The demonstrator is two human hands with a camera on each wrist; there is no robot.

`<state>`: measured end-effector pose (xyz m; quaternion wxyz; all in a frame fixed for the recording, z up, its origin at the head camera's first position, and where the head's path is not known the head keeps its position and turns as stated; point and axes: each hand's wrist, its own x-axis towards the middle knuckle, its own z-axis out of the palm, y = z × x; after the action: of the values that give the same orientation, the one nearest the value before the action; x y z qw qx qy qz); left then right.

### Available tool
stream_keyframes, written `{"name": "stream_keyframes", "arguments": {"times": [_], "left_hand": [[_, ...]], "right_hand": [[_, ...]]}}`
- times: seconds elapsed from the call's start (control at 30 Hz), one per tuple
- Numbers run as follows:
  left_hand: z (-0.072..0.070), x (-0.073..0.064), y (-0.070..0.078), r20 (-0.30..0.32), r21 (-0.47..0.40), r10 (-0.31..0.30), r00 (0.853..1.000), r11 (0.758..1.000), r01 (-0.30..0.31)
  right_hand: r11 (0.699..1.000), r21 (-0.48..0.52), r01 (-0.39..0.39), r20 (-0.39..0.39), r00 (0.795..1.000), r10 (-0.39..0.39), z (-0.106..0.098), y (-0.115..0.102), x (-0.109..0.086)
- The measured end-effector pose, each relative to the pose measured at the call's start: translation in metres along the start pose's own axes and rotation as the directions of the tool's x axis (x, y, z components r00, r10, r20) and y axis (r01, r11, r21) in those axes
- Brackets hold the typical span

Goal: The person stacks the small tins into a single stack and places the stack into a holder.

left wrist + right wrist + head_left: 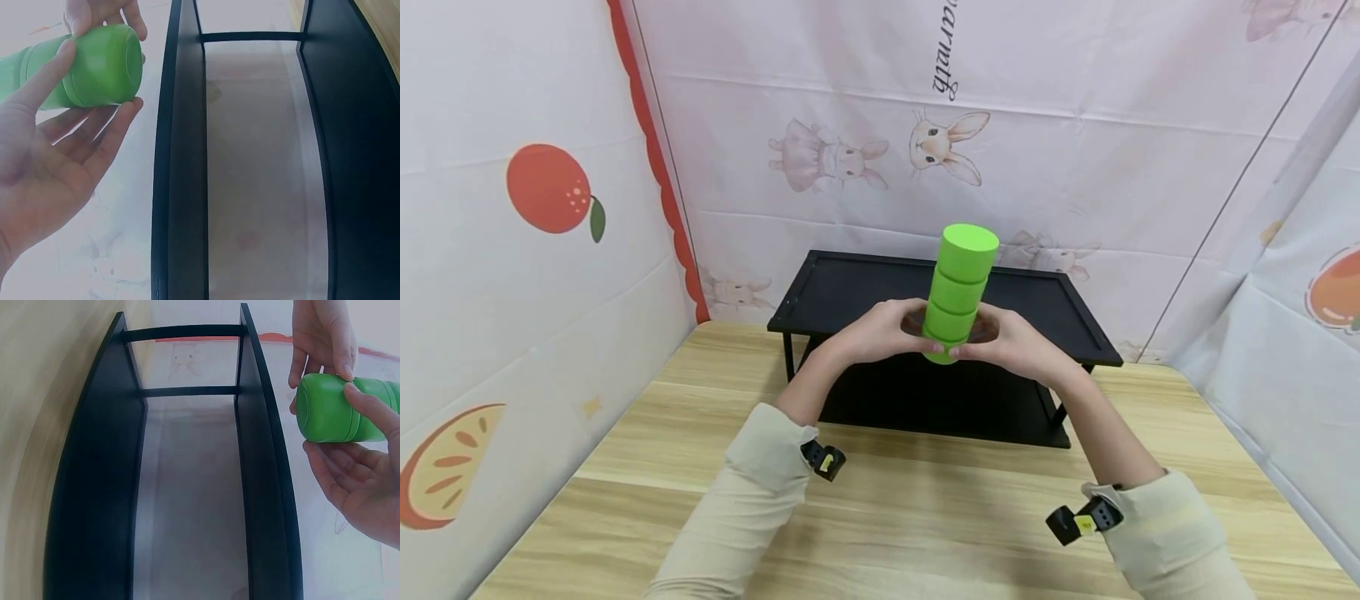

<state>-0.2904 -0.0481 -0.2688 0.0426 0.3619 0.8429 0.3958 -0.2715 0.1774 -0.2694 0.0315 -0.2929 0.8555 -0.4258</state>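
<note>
A tall bright green cylinder [957, 287], ringed by grooves into several stacked sections, is held up between both hands, slightly tilted, with a flat top. Its rounded lower end [115, 65] shows in the left wrist view. My left hand [887, 332] grips the lower part from the left, thumb in front and fingers behind. From the right, my right hand [1011, 340] holds the same part in a like way, the thumbs close together. The cylinder appears in front of and above a black two-tier shelf [872, 287], apart from it in both wrist views.
The black shelf stands on a wood-grain table [895, 517], with a lower board [925, 408] under its top. Printed cloth with rabbits [936, 146] hangs behind, and fruit-patterned cloth [542, 317] at the left. Similar cloth hangs at the right.
</note>
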Motion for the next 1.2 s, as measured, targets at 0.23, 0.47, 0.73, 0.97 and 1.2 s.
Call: {"name": "stream_keyframes", "arguments": {"times": [0.23,0.47,0.73,0.97,1.2], "left_hand": [[-0.006,0.006,0.001,-0.002,0.002,-0.023,1.0,1.0,0.023],[-0.012,0.013,-0.002,0.005,-0.015,-0.016,1.0,1.0,0.016],[-0.017,0.021,-0.007,0.009,-0.031,-0.022,1.0,0.999,0.023],[-0.02,0.03,-0.014,0.009,-0.063,-0.019,1.0,0.998,0.019],[-0.02,0.04,-0.025,0.013,-0.11,-0.035,0.999,0.993,0.037]], "right_hand": [[1.0,-0.004,-0.007,-0.015,1.0,0.007,-0.004,0.001,0.006],[1.0,-0.02,-0.014,-0.014,1.0,0.014,-0.008,0.002,0.014],[1.0,-0.029,-0.012,-0.019,1.0,0.011,-0.012,0.005,0.023],[0.999,-0.032,-0.022,-0.024,0.999,0.022,-0.016,0.01,0.033],[0.998,-0.038,-0.058,-0.014,0.998,0.057,-0.019,0.015,0.04]]}}
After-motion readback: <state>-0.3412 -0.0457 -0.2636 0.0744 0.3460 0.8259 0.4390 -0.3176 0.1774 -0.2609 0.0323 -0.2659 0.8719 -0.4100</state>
